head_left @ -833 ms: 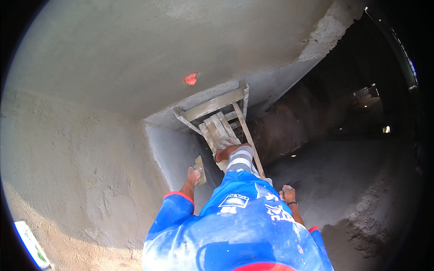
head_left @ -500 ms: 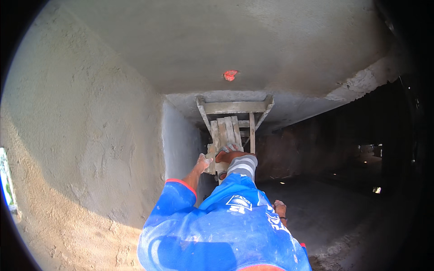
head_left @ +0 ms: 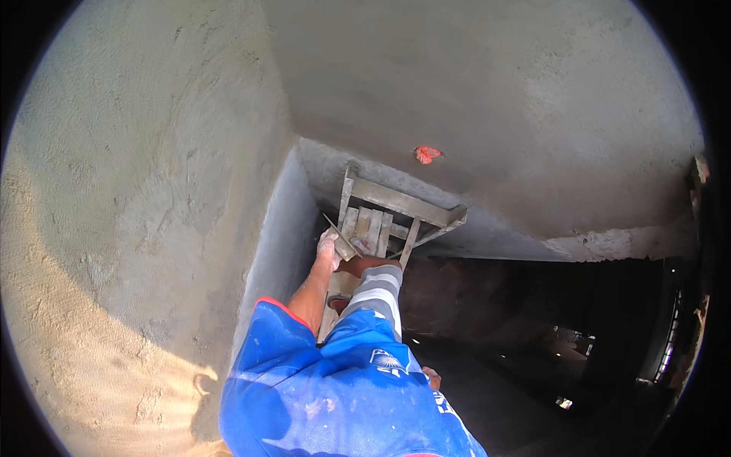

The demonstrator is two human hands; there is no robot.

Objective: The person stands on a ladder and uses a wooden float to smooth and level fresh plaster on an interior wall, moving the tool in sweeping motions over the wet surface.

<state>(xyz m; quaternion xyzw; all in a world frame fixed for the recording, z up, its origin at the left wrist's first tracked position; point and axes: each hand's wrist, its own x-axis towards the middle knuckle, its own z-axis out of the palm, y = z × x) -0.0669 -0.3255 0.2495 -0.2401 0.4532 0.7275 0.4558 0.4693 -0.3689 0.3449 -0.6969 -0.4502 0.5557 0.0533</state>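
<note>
My left hand (head_left: 327,247) is closed on the edge of a flat, mortar-grey board (head_left: 343,242), which is tilted above the scaffold planks. The hand is dusted with pale plaster, and its grip is partly hidden by the board. At my right side, my right hand (head_left: 432,378) shows only in part past the blue shirt; its fingers cannot be made out. Below, my bare legs and sandalled feet stand on worn wooden planks (head_left: 375,225).
A wooden scaffold frame (head_left: 400,199) rises ahead against the wall. Grey plastered walls (head_left: 198,152) meet at a corner on the left. Red material (head_left: 428,154) fills a hole in the facing wall. Dark floor (head_left: 487,396) lies far below on the right.
My view has turned, so the scaffold and wall appear tilted. My left hand has risen slightly with the board, which now shows its thin edge. My right hand is more hidden by the shirt.
</note>
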